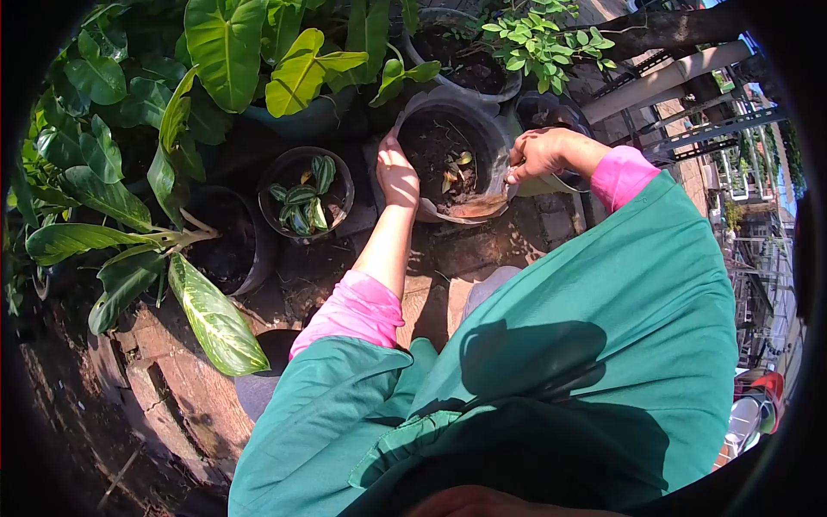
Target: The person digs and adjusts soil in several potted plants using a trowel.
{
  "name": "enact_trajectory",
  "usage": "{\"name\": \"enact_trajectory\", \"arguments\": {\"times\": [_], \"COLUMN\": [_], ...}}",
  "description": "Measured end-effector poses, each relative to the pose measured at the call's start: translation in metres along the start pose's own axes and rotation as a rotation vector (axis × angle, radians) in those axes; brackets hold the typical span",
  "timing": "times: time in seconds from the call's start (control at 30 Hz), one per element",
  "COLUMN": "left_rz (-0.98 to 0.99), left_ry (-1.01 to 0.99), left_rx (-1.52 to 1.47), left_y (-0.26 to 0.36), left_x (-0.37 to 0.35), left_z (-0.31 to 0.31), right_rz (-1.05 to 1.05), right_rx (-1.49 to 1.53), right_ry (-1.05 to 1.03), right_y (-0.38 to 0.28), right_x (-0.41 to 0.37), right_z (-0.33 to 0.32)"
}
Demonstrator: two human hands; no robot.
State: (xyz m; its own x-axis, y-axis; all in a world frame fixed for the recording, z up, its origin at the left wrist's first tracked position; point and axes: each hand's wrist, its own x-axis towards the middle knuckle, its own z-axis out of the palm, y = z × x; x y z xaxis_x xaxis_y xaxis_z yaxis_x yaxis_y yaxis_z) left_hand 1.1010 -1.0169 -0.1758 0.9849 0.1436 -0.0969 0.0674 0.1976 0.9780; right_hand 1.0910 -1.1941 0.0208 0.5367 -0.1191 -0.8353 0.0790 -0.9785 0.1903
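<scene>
A round, pale plant pot (497,142) stands in front of me, holding dark soil and a small plant with yellowish and dried leaves (457,171). My left hand (398,174) lies along the pot's left side, fingers stretched out and touching its wall. At the right side of the rim, my right hand (543,155) has its fingers curled, with the fingertips pinched on the pot's edge. A dry brown patch (481,207) shows along the near rim. To the left of my left hand is a smaller pot (346,207) with a striped-leaf plant (300,196).
Large leafy plants (224,47) crowd the upper left. Another soil-filled pot (508,86) sits just behind, and a dark pot (568,116) stands partly behind my right hand. Brick paving (185,396) lies below. Metal racks (732,121) are at the right.
</scene>
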Motion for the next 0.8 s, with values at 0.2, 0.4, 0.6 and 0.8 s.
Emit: {"name": "enact_trajectory", "arguments": {"times": [0.2, 0.4, 0.6, 0.8], "left_rz": [-0.076, 0.082, 0.04, -0.023], "left_ry": [-0.014, -0.093, -0.107, -0.152], "left_rx": [-0.142, -0.017, -0.105, -0.202], "left_y": [0.002, 0.01, 0.011, 0.011], "left_x": [-0.001, -0.001, -0.003, -0.004], "left_z": [0.001, -0.005, -0.005, -0.003], "right_rz": [-0.081, -0.084, -0.126, -0.112], "right_rx": [0.522, 0.848, 1.005, 1.206], "right_ry": [-0.033, 0.02, -0.002, -0.083], "right_y": [0.008, 0.008, -0.015, -0.051], "right_x": [0.007, 0.021, 0.013, 0.036], "right_z": [0.054, 0.099, 0.107, 0.104]}}
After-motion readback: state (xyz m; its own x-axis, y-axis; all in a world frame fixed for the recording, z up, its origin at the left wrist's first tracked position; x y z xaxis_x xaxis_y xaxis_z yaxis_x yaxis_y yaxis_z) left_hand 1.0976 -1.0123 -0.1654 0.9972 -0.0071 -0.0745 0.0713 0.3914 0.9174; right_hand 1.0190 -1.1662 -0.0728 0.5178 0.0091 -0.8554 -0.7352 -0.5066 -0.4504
